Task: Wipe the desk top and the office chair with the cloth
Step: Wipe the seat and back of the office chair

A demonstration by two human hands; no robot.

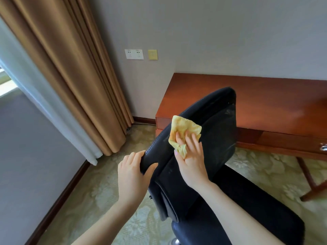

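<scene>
Pressing yellow cloth onto tilted back of black office chair with right grip, one fold pinched in it. Clasping chair's left edge with left grip. Behind, wooden bench, front partly hidden by chair; tan curtain and wall sockets leftward.
</scene>
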